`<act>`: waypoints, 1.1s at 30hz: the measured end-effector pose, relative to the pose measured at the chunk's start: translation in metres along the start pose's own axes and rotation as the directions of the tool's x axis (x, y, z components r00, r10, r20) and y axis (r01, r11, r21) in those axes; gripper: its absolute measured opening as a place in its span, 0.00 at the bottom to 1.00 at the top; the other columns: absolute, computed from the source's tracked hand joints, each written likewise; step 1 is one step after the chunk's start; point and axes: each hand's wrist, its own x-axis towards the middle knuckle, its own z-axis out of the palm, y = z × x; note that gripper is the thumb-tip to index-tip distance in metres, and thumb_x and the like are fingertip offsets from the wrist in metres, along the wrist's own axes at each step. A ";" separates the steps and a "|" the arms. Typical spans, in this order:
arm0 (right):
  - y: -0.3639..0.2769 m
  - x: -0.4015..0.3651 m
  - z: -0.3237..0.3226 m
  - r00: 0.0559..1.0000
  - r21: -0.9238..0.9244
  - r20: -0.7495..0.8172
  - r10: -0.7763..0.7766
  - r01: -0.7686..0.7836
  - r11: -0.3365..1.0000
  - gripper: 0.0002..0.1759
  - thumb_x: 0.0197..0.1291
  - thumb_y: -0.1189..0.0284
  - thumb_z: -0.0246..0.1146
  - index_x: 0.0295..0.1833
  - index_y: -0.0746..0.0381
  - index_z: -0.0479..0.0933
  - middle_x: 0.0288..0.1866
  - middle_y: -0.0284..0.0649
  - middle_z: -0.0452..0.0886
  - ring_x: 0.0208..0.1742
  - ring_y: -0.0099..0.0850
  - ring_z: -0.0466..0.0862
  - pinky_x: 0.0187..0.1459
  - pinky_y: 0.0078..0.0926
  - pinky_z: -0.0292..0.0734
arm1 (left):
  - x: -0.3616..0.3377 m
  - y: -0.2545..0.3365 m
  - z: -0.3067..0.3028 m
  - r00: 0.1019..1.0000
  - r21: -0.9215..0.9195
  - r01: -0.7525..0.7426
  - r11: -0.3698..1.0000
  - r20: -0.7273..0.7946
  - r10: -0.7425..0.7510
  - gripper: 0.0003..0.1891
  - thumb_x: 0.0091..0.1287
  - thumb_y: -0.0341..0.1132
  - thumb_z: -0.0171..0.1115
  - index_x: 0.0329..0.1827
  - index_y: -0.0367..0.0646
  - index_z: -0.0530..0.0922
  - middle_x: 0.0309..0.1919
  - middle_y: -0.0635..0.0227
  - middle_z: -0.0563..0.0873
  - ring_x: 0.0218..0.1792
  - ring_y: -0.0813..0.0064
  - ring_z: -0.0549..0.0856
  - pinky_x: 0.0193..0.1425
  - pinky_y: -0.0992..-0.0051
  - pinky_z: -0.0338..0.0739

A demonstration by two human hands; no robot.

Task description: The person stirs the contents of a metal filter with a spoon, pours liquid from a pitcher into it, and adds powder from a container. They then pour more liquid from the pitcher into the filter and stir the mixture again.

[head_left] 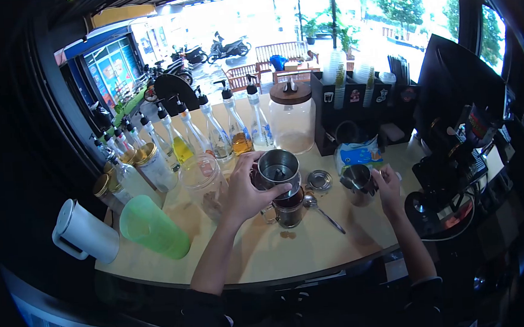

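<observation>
Now left hand [247, 193] clasps filter [278, 167] over glass [289, 211], right hand [389, 187] grips cup [357, 184]; spoon [322, 211] between.

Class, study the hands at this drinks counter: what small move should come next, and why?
Probably the left hand lifts the round steel drip filter off the clear glass mug: it grips the filter, and dark liquid sits in the mug beneath.

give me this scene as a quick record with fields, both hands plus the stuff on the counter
place: counter
left hand: grips metal filter cup, which sits on glass mug of dark liquid
right hand: at steel jug, grip unclear
beside mug: spoon, round metal lid
behind: pump bottles, lidded glass jar
far left: green pitcher, white pitcher
</observation>
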 end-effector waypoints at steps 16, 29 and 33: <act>0.100 -0.013 0.001 0.979 0.399 -0.170 0.115 -0.038 0.916 0.13 0.69 0.73 0.58 0.30 0.57 0.64 0.23 0.29 0.72 0.24 0.17 0.71 0.28 0.17 0.66 | -0.011 -0.015 0.014 0.996 -0.058 0.077 0.995 0.050 -0.074 0.42 0.45 0.48 0.82 0.62 0.41 0.72 0.53 0.65 0.79 0.55 0.71 0.79 0.61 0.67 0.73; 0.068 -0.030 0.004 0.990 0.339 -0.102 0.099 -0.059 0.939 0.14 0.72 0.72 0.55 0.29 0.57 0.65 0.23 0.27 0.68 0.26 0.15 0.66 0.31 0.16 0.61 | -0.016 -0.026 0.024 0.995 -0.133 0.087 0.987 0.058 -0.080 0.44 0.41 0.51 0.84 0.60 0.40 0.73 0.51 0.64 0.81 0.53 0.71 0.81 0.59 0.70 0.75; 0.069 -0.032 0.004 0.991 0.322 -0.089 0.102 -0.069 0.944 0.14 0.72 0.71 0.55 0.29 0.57 0.65 0.24 0.27 0.68 0.27 0.15 0.66 0.32 0.16 0.62 | -0.016 -0.025 0.023 0.994 -0.125 0.098 0.987 0.069 -0.090 0.44 0.40 0.50 0.84 0.60 0.40 0.74 0.51 0.64 0.81 0.53 0.71 0.81 0.59 0.70 0.75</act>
